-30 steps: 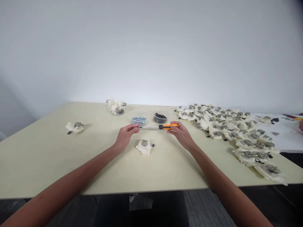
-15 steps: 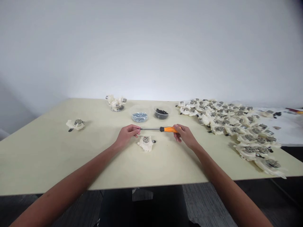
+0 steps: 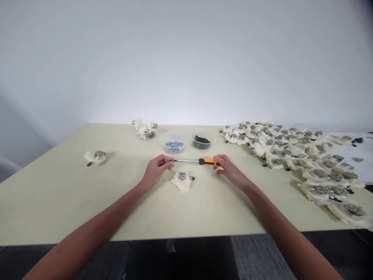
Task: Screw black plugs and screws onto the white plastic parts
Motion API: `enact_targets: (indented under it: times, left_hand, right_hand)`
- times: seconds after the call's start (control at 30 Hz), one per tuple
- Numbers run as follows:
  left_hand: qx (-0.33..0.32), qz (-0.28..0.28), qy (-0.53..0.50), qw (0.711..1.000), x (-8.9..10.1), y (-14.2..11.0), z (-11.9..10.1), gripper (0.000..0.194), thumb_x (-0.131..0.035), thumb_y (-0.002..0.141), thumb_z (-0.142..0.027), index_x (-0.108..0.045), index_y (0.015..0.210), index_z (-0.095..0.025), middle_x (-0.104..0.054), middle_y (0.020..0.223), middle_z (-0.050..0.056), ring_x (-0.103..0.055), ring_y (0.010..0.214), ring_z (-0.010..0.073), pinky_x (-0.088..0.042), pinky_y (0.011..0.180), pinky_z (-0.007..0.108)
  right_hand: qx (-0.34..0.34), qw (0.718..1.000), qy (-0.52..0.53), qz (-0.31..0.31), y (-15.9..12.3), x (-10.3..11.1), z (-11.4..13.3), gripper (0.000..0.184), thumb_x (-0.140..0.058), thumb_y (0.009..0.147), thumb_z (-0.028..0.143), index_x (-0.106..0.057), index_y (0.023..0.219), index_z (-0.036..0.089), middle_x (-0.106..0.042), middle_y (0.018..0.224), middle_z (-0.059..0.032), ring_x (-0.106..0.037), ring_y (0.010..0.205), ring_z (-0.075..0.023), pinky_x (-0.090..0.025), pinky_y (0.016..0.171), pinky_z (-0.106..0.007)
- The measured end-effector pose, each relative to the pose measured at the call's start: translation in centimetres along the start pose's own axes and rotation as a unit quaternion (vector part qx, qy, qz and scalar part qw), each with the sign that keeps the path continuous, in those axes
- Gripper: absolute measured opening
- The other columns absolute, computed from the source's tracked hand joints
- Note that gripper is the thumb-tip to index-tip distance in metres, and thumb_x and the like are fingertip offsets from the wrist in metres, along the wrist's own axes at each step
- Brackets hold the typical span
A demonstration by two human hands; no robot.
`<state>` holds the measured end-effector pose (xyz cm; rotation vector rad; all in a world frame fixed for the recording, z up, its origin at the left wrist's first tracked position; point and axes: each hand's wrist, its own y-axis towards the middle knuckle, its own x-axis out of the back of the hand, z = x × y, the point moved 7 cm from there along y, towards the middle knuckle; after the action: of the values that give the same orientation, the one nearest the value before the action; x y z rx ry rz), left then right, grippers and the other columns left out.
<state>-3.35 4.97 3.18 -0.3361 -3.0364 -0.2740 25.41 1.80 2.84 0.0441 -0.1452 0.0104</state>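
Observation:
A screwdriver with an orange-and-black handle (image 3: 208, 161) and a thin steel shaft lies level across my hands, just above the table. My right hand (image 3: 227, 171) is shut on the orange handle, hiding its end. My left hand (image 3: 157, 169) pinches the shaft's far end between its fingertips, so the tip is hidden. Just below the shaft, between my hands, sits a cream plastic housing with a grey metal centre (image 3: 182, 181), with a small black piece at its right side.
A clear bowl of silver screws (image 3: 174, 147) and a bowl of black small parts (image 3: 201, 142) stand beyond my hands. A glass bowl holds cream housings (image 3: 144, 130). One housing (image 3: 95, 156) lies left. A large pile of housings (image 3: 291, 163) covers the right side, beside a white sheet (image 3: 358, 155).
The whole scene has shifted slightly right and the table edge sits differently as my head moved. My hands keep the same hold on the screwdriver.

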Motion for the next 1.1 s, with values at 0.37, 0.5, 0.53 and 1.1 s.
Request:
enact_targets:
  times: [0.37, 0.5, 0.53, 1.1]
  left_hand:
    - [0.017, 0.015, 0.037, 0.999, -0.3, -0.6, 0.2, 0.025, -0.067, 0.074, -0.037, -0.069, 0.091, -0.019, -0.07, 0.083, 0.004, -0.062, 0.071, 0.0146, -0.049, 0.076, 0.031]
    - [0.013, 0.017, 0.035, 0.999, -0.3, -0.7, 0.3, 0.027, -0.068, 0.073, -0.037, -0.07, 0.094, -0.019, -0.068, 0.076, 0.002, -0.062, 0.071, 0.0146, -0.048, 0.076, 0.031]
    - [0.01, 0.02, 0.036, 0.999, -0.3, -0.7, 0.2, 0.028, -0.068, 0.074, -0.037, -0.07, 0.094, -0.019, -0.068, 0.076, 0.002, -0.062, 0.071, 0.0146, -0.048, 0.076, 0.031]
    - [-0.001, 0.011, 0.031, 0.999, -0.7, -0.9, 0.2, 0.026, -0.067, 0.076, -0.037, -0.068, 0.094, -0.018, -0.068, 0.077, 0.002, -0.063, 0.071, 0.0147, -0.047, 0.074, 0.029]
  right_hand:
    - [0.024, 0.999, 0.021, 0.006, 0.0, 0.2, 0.7, 0.029, -0.058, 0.084, 0.05, -0.057, 0.097, 0.024, -0.059, 0.076, 0.0005, -0.054, 0.06, -0.0133, -0.046, 0.058, -0.03]
    - [0.033, 0.999, 0.022, 0.026, 0.0, 0.0, 0.7, 0.029, -0.06, 0.084, 0.048, -0.058, 0.094, 0.021, -0.061, 0.078, -0.0015, -0.056, 0.062, -0.014, -0.047, 0.062, -0.031]
    - [0.019, 1.0, -0.009, 0.02, 0.0, 0.1, 0.5, 0.033, -0.055, 0.086, 0.052, -0.059, 0.087, 0.019, -0.059, 0.07, -0.0017, -0.053, 0.055, -0.0133, -0.044, 0.055, -0.03]
    - [-0.016, 0.992, 0.12, 0.035, 0.3, 0.1, -0.1, 0.028, -0.068, 0.079, 0.039, -0.059, 0.101, 0.026, -0.064, 0.094, -0.0011, -0.062, 0.086, -0.0161, -0.053, 0.075, -0.031]
